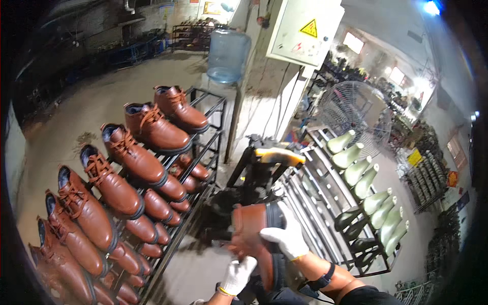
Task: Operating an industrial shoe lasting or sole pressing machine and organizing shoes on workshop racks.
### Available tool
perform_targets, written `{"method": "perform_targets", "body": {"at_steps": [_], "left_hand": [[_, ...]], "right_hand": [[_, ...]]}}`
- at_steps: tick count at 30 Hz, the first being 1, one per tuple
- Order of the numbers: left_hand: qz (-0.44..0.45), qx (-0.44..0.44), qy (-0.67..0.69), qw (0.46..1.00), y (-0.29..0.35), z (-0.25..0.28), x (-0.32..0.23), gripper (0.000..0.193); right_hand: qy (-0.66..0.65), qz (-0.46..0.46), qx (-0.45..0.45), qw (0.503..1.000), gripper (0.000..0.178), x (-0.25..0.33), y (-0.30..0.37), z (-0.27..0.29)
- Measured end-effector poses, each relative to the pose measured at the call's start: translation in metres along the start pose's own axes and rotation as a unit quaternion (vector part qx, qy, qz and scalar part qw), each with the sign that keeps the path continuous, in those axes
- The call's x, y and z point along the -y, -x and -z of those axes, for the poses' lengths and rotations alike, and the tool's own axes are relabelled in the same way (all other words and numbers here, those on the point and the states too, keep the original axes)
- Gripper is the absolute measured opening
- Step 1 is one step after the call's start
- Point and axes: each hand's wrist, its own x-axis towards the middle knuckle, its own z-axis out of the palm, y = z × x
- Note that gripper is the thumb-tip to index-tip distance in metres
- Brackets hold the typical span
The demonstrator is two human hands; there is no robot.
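Note:
A brown leather ankle boot (257, 229) with a dark sole is held on its side in front of me, slightly blurred. My right hand (287, 235), in a white knit glove, is closed around it from the sole side, with the thumb across the upper. My left hand (238, 274), gloved the same way, is closed at the boot's laced side, low in the view. Whether its fingertips pinch a lace or the leather is hard to tell. Just beyond the boot stands a dark machine (254, 168) with a yellow-orange top part.
On my left a black metal rack (208, 142) carries rows of brown laced boots (134, 152). To the right, another rack (310, 223) bears pale green shoe lasts (376, 201) and several dark ones. A large fan (353, 117), a blue water bottle (227, 56) and an electrical box (305, 33) stand farther back.

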Motion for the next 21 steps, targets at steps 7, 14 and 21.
{"method": "perform_targets", "body": {"at_steps": [7,14,21], "left_hand": [[0.247,0.110,0.313,0.910,-0.073,0.001,-0.054,0.058],[0.277,0.056,0.469,0.837,-0.085,-0.021,-0.020,0.040],[0.244,-0.059,0.432,0.866,-0.151,-0.002,-0.031,0.042]], "right_hand": [[0.015,-0.013,-0.149,0.989,0.063,0.021,-0.056,0.114],[0.127,-0.030,-0.108,0.986,0.070,-0.005,-0.118,0.135],[0.494,0.038,-0.024,0.868,0.077,0.071,-0.129,0.066]]}}
